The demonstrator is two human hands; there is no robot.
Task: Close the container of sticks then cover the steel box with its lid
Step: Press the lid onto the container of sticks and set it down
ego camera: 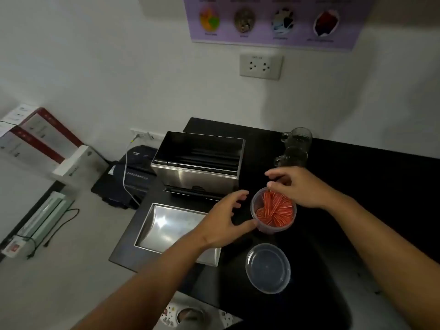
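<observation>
A round clear plastic container (pixel 273 228) full of red sticks (pixel 274 209) stands uncovered on the black table. Its clear round lid (pixel 268 267) lies flat on the table just in front of it. My left hand (pixel 226 219) is open at the container's left side, thumb touching its wall. My right hand (pixel 297 186) hovers over the container's far right rim with fingers spread and nothing in it. The steel box (pixel 197 172) stands open behind, its inside dark. Its steel lid (pixel 166 226) lies upside down on the table to the left, partly under my left forearm.
Two glass mugs (pixel 296 144) stand at the back right of the black table (pixel 369 186). A black device (pixel 128 177) with a white cable sits left of the box. Boxes (pixel 42 139) lie on the floor at far left. A wall socket (pixel 260 66) is above.
</observation>
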